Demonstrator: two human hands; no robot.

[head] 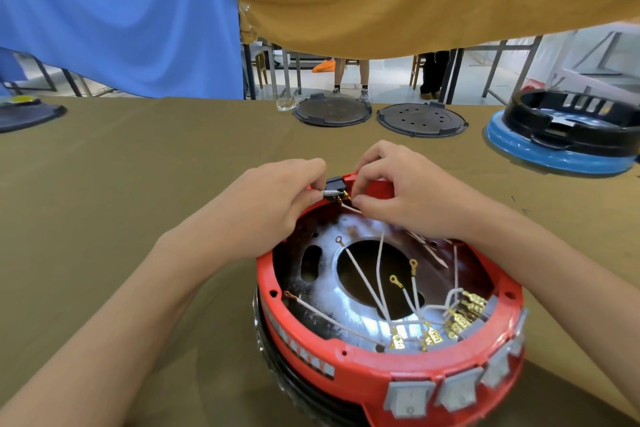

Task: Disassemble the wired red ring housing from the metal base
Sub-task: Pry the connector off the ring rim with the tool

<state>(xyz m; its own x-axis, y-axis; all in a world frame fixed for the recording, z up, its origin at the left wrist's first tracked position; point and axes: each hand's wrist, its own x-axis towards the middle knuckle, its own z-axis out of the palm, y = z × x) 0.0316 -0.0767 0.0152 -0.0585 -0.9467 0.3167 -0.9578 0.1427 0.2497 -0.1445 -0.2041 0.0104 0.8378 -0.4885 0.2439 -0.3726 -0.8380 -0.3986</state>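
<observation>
At centre frame, both forearms enter from the lower corners and converge on the far rim of the red plastic ring housing (pixel 349 362). Left hand (pixel 268 208): knuckles up, wrist slightly raised, index finger and thumb curled into a pinch on a small black plastic connector block (pixel 335 184) and its white-sleeved terminal at the rim. Right hand (pixel 403 194): fingers curled, thumb and index pinching a thin white wire (pixel 351 208) just below that block; remaining fingers rest over the red rim. Both grips closed on small parts, not on the ring itself.

Ring housing sits lower centre-right of the frame on the olive-brown tablecloth (pixel 121 184), open face up, axis roughly vertical and tilted a little toward the camera. Grey rectangular switch tabs (pixel 460 392) line its near outer wall at lower right. Inside, the shiny metal base plate (pixel 349 315) with a large round central hole shows through, partly covered in white fluff. Several white wires with brass ring terminals (pixel 394 281) fan from the near right wall toward upper left; brass spade connectors (pixel 460 319) cluster at the near right inner wall. Black lower body (pixel 273 357) visible beneath the red ring at its left edge.

Upper frame: two dark round perforated plates (pixel 420 120) on the table's far edge; a black ring on a blue round base (pixel 561 135) at upper right; blue and mustard fabric curtains (pixel 121 10) behind.
</observation>
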